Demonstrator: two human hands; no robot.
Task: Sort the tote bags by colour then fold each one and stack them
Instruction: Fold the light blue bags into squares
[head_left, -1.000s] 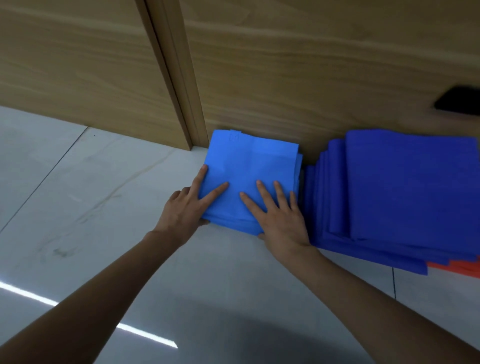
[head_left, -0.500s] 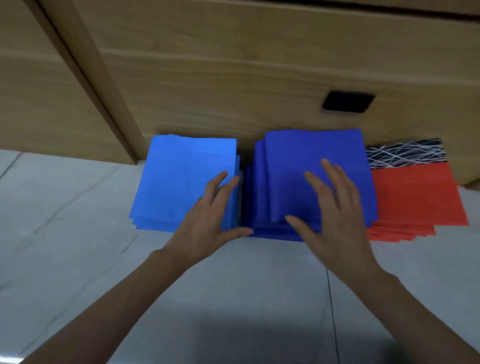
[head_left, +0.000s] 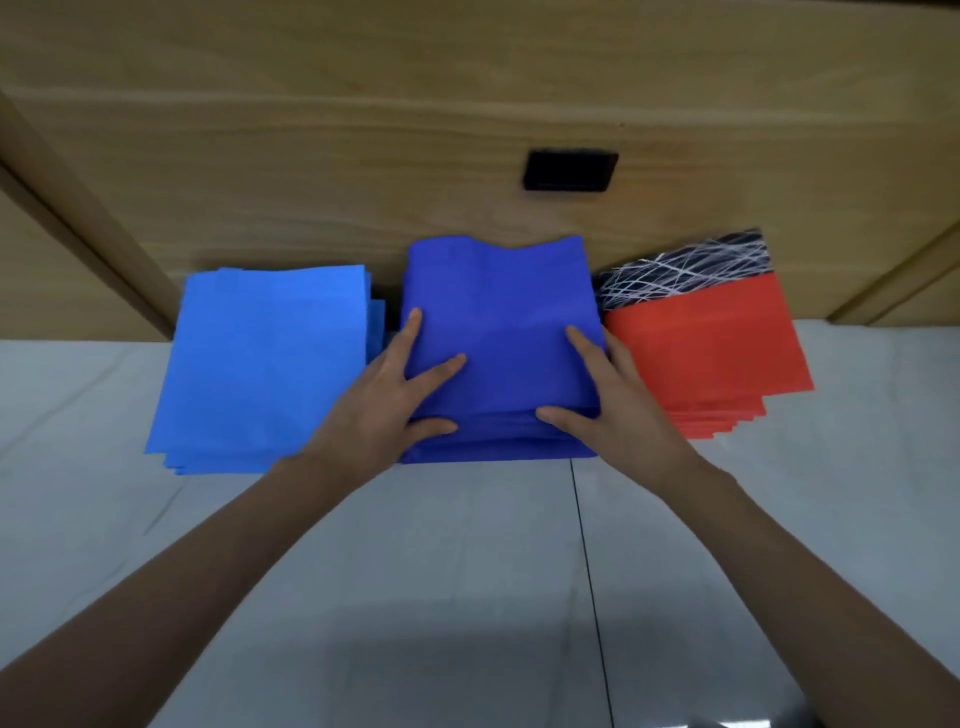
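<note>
Three stacks of folded tote bags lie side by side on the floor against a wooden cabinet. The light blue stack is on the left, the dark blue stack in the middle, and the red stack on the right. My left hand presses the dark blue stack's left side with straight fingers, its thumb at the front edge. My right hand mirrors it on the stack's right side, forefinger on top and thumb at the front edge.
A black bag with white lines shows behind the red stack. The wooden cabinet front with a black recessed handle stands right behind the stacks. Pale grey floor tiles stretch toward me.
Both hands have left the light blue stack, moved right, and come down on either side of the dark blue stack. The view has shifted right, bringing the red stack into sight.
</note>
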